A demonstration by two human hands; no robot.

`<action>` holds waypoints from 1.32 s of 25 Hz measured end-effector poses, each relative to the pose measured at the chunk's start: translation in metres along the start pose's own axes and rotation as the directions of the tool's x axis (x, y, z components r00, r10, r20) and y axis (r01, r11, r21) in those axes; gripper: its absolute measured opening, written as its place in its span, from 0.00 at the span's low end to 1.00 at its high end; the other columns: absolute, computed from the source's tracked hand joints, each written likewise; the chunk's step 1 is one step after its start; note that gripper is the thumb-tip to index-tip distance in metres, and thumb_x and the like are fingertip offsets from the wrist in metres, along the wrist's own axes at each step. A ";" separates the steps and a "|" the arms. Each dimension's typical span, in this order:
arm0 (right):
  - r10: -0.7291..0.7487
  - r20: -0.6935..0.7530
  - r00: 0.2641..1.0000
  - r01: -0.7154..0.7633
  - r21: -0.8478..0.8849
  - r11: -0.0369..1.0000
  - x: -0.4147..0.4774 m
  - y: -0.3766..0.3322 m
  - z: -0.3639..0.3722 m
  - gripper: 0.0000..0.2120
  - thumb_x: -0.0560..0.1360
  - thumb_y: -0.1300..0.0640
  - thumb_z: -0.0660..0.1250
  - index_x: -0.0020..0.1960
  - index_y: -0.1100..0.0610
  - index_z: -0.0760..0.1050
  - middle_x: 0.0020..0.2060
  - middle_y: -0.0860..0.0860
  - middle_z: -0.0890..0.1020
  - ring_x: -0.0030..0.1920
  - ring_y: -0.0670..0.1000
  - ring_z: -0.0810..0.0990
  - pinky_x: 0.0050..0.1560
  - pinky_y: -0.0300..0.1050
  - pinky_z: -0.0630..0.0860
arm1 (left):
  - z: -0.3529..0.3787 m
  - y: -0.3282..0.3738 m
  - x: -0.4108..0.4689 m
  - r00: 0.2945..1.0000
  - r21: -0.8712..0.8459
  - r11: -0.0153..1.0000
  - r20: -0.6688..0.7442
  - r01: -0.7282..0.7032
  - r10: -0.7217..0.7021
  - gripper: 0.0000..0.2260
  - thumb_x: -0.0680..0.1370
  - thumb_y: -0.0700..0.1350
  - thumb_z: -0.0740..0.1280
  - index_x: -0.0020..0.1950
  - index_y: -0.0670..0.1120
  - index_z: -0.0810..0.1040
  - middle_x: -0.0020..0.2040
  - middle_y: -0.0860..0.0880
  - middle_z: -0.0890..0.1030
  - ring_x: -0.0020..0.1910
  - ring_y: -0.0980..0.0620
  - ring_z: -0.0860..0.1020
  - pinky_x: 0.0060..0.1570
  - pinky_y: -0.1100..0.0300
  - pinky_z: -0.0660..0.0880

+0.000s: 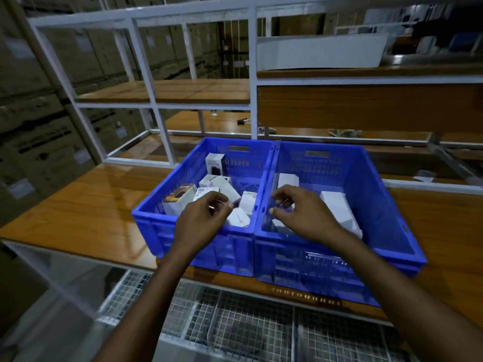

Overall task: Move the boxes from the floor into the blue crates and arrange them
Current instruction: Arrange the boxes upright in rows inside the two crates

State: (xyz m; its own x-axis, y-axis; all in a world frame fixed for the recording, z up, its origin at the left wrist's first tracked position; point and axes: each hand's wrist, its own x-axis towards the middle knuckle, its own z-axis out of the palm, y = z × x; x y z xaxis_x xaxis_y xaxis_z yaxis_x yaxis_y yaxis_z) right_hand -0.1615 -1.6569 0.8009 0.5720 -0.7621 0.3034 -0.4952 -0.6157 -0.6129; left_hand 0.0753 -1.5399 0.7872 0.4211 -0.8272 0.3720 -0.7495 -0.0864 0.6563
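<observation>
2 blue crates sit side by side, touching, on wooden table. L crate holds a jumble of small boxes: white box w/ dark print upright at the back, orange-dark box at front left, the rest mostly white and tilted. R crate holds a few white boxes, e.g. one at back left, one mid.

L hand hovers over the L crate's front rim, fingers loosely curled, thumb near forefinger tip, nothing seen betw. them. R hand is over the R crate, fingers curled down and slightly spread above a partly hidden white box; can't tell if they touch it.

White metal rack behind; wire mesh shelf below table edge.
</observation>
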 end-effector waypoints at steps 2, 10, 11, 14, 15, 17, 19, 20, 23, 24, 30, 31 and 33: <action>0.010 0.000 1.000 -0.010 -0.024 1.000 0.019 -0.010 0.015 0.14 0.75 0.46 0.73 0.59 0.45 0.78 0.49 0.40 0.81 0.50 0.42 0.80 0.53 0.47 0.79 | -0.015 -0.020 0.015 1.000 -0.007 1.000 -0.008 -0.003 0.003 0.10 0.75 0.63 0.67 0.49 0.59 0.79 0.43 0.62 0.83 0.41 0.65 0.81 0.42 0.52 0.80; 0.102 -0.010 0.995 -0.103 -0.025 0.994 0.111 -0.059 0.070 0.13 0.75 0.46 0.74 0.58 0.47 0.79 0.49 0.40 0.81 0.51 0.44 0.80 0.54 0.49 0.78 | -0.069 -0.117 0.099 0.998 0.036 0.999 0.053 -0.040 0.039 0.09 0.75 0.60 0.68 0.49 0.57 0.80 0.46 0.60 0.84 0.49 0.59 0.82 0.48 0.51 0.79; 0.117 0.000 0.993 -0.117 -0.036 0.992 0.121 -0.061 0.073 0.13 0.75 0.46 0.74 0.58 0.47 0.79 0.49 0.40 0.81 0.50 0.44 0.80 0.54 0.49 0.79 | -0.072 -0.124 0.108 0.996 0.039 0.998 0.073 -0.053 0.050 0.09 0.75 0.59 0.69 0.50 0.57 0.80 0.48 0.60 0.84 0.51 0.58 0.82 0.49 0.50 0.79; 0.135 0.058 0.989 -0.129 -0.088 0.988 0.152 -0.065 0.080 0.12 0.76 0.46 0.74 0.57 0.47 0.78 0.46 0.39 0.80 0.49 0.45 0.81 0.54 0.50 0.79 | -0.072 -0.137 0.136 0.989 0.061 0.993 0.108 -0.104 0.097 0.12 0.73 0.59 0.68 0.52 0.55 0.81 0.51 0.57 0.84 0.52 0.52 0.82 0.51 0.49 0.78; 0.137 0.076 0.988 -0.129 -0.103 0.986 0.163 -0.064 0.082 0.12 0.76 0.46 0.74 0.57 0.48 0.79 0.47 0.39 0.80 0.49 0.45 0.81 0.54 0.50 0.79 | -0.069 -0.140 0.147 0.987 0.067 0.991 0.121 -0.116 0.107 0.14 0.72 0.61 0.67 0.52 0.55 0.81 0.51 0.56 0.84 0.52 0.50 0.82 0.51 0.48 0.78; 0.144 0.107 0.984 -0.129 -0.136 0.982 0.186 -0.059 0.089 0.14 0.76 0.47 0.74 0.58 0.50 0.79 0.50 0.43 0.81 0.50 0.48 0.81 0.53 0.51 0.79 | -0.061 -0.144 0.168 0.982 0.104 0.987 0.156 -0.124 0.107 0.16 0.73 0.62 0.68 0.54 0.55 0.82 0.53 0.54 0.84 0.54 0.48 0.81 0.52 0.49 0.77; 0.140 0.134 0.981 -0.115 -0.175 0.978 0.214 -0.051 0.099 0.15 0.75 0.48 0.74 0.59 0.53 0.80 0.52 0.47 0.82 0.51 0.49 0.81 0.53 0.49 0.78 | -0.052 -0.145 0.188 0.979 0.147 0.981 0.176 -0.128 0.102 0.14 0.76 0.59 0.70 0.57 0.54 0.82 0.56 0.52 0.83 0.56 0.48 0.80 0.52 0.52 0.76; 0.136 0.150 0.979 -0.106 -0.192 0.976 0.227 -0.047 0.104 0.15 0.75 0.49 0.74 0.59 0.54 0.80 0.53 0.48 0.83 0.51 0.50 0.81 0.54 0.48 0.78 | -0.048 -0.145 0.196 0.975 0.163 0.977 0.192 -0.140 0.108 0.14 0.76 0.58 0.70 0.58 0.54 0.82 0.57 0.53 0.83 0.57 0.48 0.79 0.52 0.53 0.75; 0.152 0.221 0.963 -0.090 -0.265 0.960 0.265 -0.031 0.121 0.17 0.74 0.46 0.75 0.59 0.53 0.80 0.53 0.48 0.83 0.52 0.51 0.81 0.56 0.49 0.79 | -0.038 -0.145 0.217 0.945 0.225 0.954 0.302 -0.199 0.126 0.14 0.77 0.59 0.70 0.60 0.55 0.81 0.59 0.56 0.82 0.59 0.49 0.78 0.53 0.53 0.74; 0.162 0.246 0.956 -0.088 -0.289 0.953 0.276 -0.025 0.127 0.17 0.74 0.45 0.74 0.58 0.53 0.80 0.53 0.48 0.82 0.52 0.51 0.81 0.56 0.51 0.79 | -0.035 -0.147 0.223 0.936 0.246 0.947 0.333 -0.206 0.117 0.14 0.77 0.59 0.70 0.60 0.56 0.81 0.59 0.56 0.82 0.59 0.49 0.78 0.53 0.53 0.74; 0.240 0.413 0.879 -0.105 -0.322 0.941 0.316 -0.004 0.161 0.21 0.75 0.41 0.72 0.61 0.53 0.78 0.56 0.51 0.82 0.55 0.53 0.80 0.58 0.53 0.79 | -0.020 -0.159 0.256 0.913 0.310 0.915 0.387 -0.259 0.127 0.15 0.78 0.59 0.69 0.62 0.56 0.80 0.61 0.54 0.82 0.64 0.48 0.75 0.58 0.53 0.71; 0.257 0.465 0.847 -0.104 -0.328 0.939 0.317 -0.003 0.164 0.23 0.74 0.38 0.72 0.61 0.52 0.78 0.56 0.49 0.81 0.55 0.52 0.79 0.58 0.52 0.78 | -0.014 -0.162 0.260 0.904 0.331 0.902 0.408 -0.277 0.128 0.15 0.78 0.59 0.68 0.63 0.56 0.80 0.62 0.53 0.82 0.66 0.48 0.74 0.59 0.52 0.70; 0.283 0.552 0.784 -0.114 -0.319 0.941 0.317 0.002 0.170 0.23 0.73 0.34 0.71 0.59 0.48 0.79 0.55 0.46 0.81 0.55 0.51 0.79 0.58 0.50 0.77 | -0.004 -0.168 0.272 0.881 0.364 0.868 0.447 -0.339 0.156 0.16 0.78 0.58 0.68 0.63 0.57 0.80 0.63 0.53 0.81 0.68 0.48 0.72 0.61 0.52 0.68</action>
State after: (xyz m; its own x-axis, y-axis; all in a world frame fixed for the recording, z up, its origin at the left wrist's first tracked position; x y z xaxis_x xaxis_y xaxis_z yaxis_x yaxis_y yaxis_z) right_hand 0.1306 -1.8656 0.7720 0.6697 -0.6611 -0.3383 -0.7400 -0.5561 -0.3782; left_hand 0.3181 -1.7486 0.7805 0.0254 -0.9904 0.1362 -0.9789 0.0030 0.2044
